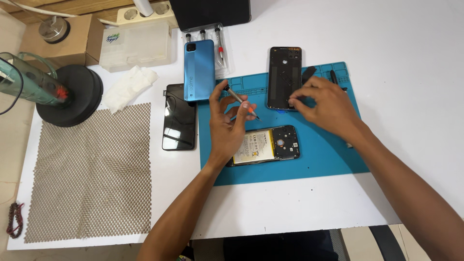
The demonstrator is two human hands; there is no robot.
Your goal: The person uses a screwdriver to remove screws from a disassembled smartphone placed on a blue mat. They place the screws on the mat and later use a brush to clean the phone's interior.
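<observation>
opened phone (270,145) lies on blue mat (319,164), battery up, under left hand (227,128) | left fingers pinch screwdriver (241,102); hold it upright, tip seated | right hand (326,104) fingers pinch at black inner frame (285,77); steady it | blue back cover (198,70) behind

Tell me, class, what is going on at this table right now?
A person works over an opened phone on a blue mat. The left hand holds a small screwdriver. The right hand touches a black inner frame. A blue back cover and dark screen panel lie alongside.
</observation>
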